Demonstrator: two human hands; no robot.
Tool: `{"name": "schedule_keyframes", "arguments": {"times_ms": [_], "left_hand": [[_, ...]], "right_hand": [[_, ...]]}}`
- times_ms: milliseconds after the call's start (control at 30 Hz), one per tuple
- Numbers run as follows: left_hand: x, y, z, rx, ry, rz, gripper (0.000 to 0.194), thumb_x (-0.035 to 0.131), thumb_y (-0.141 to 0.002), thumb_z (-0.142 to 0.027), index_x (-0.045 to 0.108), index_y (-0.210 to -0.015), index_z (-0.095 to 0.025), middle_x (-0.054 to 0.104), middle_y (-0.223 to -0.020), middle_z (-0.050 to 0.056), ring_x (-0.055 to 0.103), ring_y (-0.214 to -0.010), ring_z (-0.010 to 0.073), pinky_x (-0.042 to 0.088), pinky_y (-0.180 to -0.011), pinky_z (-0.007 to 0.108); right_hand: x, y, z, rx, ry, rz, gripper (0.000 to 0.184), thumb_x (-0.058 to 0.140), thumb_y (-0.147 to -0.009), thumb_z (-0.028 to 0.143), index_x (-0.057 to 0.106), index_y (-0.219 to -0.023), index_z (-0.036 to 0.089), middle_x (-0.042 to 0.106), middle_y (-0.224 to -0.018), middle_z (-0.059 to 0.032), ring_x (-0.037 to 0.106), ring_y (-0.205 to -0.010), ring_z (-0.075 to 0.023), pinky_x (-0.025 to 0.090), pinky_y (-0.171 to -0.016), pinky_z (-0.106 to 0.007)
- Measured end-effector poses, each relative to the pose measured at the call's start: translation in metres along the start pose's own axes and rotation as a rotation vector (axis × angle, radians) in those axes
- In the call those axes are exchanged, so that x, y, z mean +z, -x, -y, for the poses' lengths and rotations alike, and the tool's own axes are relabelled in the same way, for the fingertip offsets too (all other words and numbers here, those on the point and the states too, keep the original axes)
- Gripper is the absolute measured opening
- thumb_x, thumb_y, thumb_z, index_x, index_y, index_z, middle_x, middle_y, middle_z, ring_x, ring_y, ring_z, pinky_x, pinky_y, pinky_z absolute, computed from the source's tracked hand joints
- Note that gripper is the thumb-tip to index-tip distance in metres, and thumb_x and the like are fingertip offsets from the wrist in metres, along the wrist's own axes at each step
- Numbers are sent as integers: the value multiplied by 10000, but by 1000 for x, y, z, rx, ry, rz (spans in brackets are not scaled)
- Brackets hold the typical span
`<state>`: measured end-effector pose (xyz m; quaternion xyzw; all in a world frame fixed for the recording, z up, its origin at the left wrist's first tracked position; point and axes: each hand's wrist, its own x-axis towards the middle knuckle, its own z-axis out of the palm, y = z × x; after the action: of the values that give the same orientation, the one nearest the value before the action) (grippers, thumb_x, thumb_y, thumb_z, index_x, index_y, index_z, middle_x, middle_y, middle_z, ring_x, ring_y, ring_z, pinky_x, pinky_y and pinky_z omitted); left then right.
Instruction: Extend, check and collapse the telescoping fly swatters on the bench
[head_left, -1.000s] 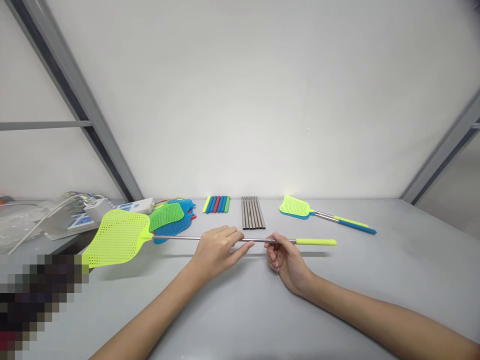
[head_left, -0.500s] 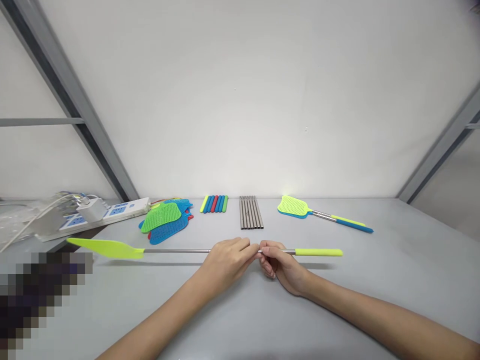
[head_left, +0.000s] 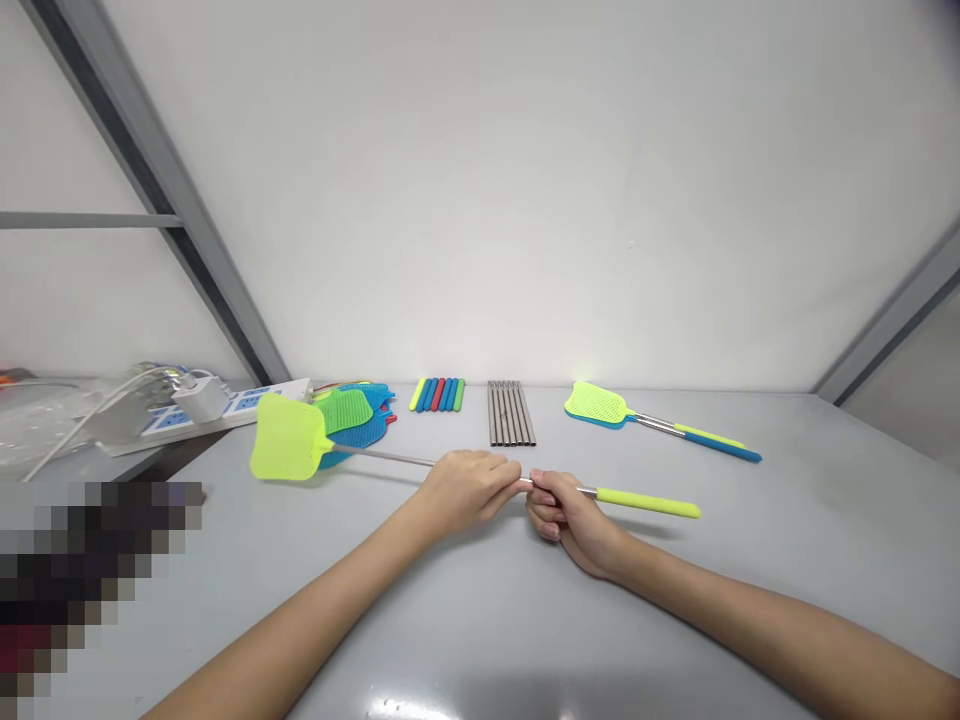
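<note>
A yellow-green fly swatter (head_left: 289, 438) with an extended metal rod is held above the grey table, its head to the left and its yellow grip to the right. My left hand (head_left: 471, 490) is closed round the rod near its middle. Just beside it, my right hand (head_left: 568, 515) pinches the rod close to the yellow grip, fingers curled. Behind the swatter's head lie loose swatter heads (head_left: 360, 432) in green and blue, partly hidden by it. Two finished-looking swatters (head_left: 600, 405), one yellow and one blue, lie together at the back right.
Several coloured grips (head_left: 437, 394) lie in a row at the back, beside a row of metal tubes (head_left: 511, 413). A white power strip (head_left: 247, 402) with plugs and cables sits at the left, near a clear plastic bag (head_left: 56, 430). Grey frame posts flank the white wall.
The held swatter has turned about its rod, so its head now shows its broad face, and its left end has risen. Both hands still grip the rod; the view has shifted slightly.
</note>
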<state>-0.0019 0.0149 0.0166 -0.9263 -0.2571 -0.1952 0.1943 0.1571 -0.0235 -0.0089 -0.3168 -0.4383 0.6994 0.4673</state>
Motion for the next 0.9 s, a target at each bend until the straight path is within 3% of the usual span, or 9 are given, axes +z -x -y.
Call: {"name": "schedule_keyframes", "arguments": {"times_ms": [267,533,900], "left_hand": [[16,-3,21,117,-1,-99,392,289,-886,-389,438,-594,-175,522,-508,-23,486,-474,100,276,-452,234],[14,-3,32,154,-55,-164,392,350,-859,-420,455,-574,-173,504,-471,-23,473,-438,99,260,-435,236],[12,-1,43,166,-95,-167,444,320,-854,-472,442,-548,-174,471,-434,-28,460,-407,92,256,-426,228]], "right_hand": [[1,-3,-4,-20,10,-65,342,442,-791,354,304,-526,187,182,-419,92,236,-369,-62,149,-402,-223],[3,-3,-2,-28,39,-85,335,451,-781,353,315,-524,186,185,-424,90,229,-371,-61,145,-401,-220],[4,-3,-3,-40,49,-103,346,451,-781,365,307,-522,186,174,-428,90,215,-369,-58,130,-400,-219]]}}
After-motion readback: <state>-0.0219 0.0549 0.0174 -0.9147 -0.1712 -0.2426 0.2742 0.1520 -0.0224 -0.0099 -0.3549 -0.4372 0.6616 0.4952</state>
